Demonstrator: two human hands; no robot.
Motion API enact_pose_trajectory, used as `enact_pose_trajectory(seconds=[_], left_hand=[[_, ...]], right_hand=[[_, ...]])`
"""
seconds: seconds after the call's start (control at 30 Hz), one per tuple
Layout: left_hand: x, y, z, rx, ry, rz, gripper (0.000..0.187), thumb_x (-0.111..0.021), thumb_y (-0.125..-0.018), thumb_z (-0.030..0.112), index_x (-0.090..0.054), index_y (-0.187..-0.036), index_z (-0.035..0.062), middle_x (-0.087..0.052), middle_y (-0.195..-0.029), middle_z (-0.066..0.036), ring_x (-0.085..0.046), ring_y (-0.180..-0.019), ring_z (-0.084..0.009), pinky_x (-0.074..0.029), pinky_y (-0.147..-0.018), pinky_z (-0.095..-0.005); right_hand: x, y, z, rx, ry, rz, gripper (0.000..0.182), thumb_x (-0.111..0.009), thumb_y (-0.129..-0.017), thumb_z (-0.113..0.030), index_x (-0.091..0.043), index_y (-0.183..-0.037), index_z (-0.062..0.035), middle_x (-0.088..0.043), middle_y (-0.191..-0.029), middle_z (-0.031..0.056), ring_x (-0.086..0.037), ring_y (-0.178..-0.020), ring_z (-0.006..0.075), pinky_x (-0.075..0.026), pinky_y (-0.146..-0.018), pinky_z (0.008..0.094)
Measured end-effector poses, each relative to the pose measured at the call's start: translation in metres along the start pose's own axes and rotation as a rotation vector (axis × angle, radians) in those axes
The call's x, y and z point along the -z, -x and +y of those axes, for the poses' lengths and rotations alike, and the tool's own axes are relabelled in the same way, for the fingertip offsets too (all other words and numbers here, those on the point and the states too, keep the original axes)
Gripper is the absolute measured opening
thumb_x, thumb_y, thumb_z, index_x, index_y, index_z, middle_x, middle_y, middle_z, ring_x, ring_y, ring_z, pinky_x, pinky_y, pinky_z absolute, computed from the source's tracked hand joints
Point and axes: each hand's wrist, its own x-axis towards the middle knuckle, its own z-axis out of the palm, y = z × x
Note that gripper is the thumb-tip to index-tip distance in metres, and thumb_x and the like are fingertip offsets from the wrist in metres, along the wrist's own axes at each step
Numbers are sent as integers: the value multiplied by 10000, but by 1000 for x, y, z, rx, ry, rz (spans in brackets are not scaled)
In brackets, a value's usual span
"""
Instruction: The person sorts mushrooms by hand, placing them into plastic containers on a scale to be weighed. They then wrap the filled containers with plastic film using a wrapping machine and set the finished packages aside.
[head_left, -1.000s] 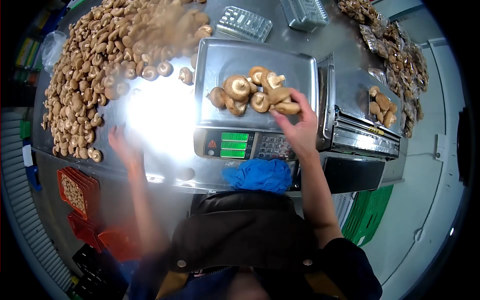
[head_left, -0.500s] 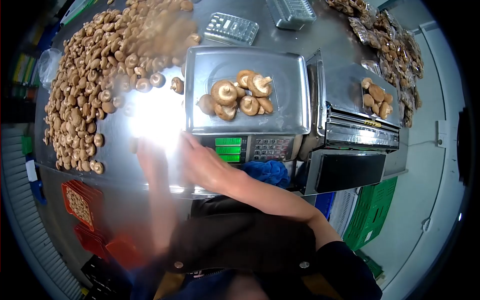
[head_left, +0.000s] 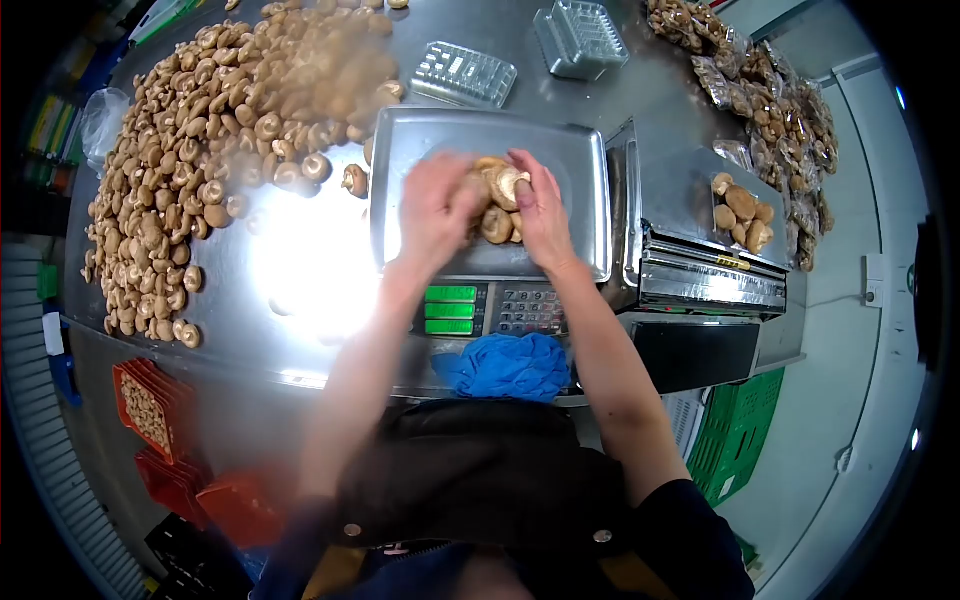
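Brown shiitake mushrooms [head_left: 495,222] sit in a cluster on the steel scale tray [head_left: 570,140], with a clear plastic tray apparently beneath them. My left hand [head_left: 437,205], smeared by motion, curls round the cluster's left side. On the right side, my right hand [head_left: 543,215] grips a mushroom with a pale underside [head_left: 508,187] between thumb and fingers. Both hands partly hide the cluster. In front of the tray, the scale's green display [head_left: 450,310] and keypad [head_left: 527,310] are visible.
A large heap of shiitake mushrooms [head_left: 170,190] covers the left side. Clear plastic trays [head_left: 464,74] lie behind the scale. To the right stand a wrapping machine [head_left: 710,275], a filled mushroom tray [head_left: 742,212] and bagged packs [head_left: 790,130]. A blue cloth [head_left: 505,367] lies in front.
Both hands have moved from the bright table area left of the display up and right onto the mushrooms on the scale. The blue cloth shows more fully.
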Motion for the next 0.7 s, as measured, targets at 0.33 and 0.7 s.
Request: enact_pose_trajectory(seconds=[0.33, 0.7], left_hand=[[-3, 0, 6, 90, 77, -62, 378, -608, -881, 271, -610, -1205, 77, -636, -1121, -135, -584, -1051, -311, -455, -913, -378], [3, 4, 7, 71, -21, -89, 557, -724, -792, 237, -528, -1274, 38, -604, -1158, -184, -575, -1069, -349, -450, -932, -406]], right_hand=[[9, -3, -3, -12, 28, -5, 351, -531, -931, -221, -510, -1250, -77, -600, -1194, 145, -536, -1141, 325, -308, -1064, 430], [22, -3, -36, 415, 437, -127, 476, -671, -838, -149, -518, -1286, -106, -554, -1260, 124, -529, -1178, 305, -424, -1007, 410]])
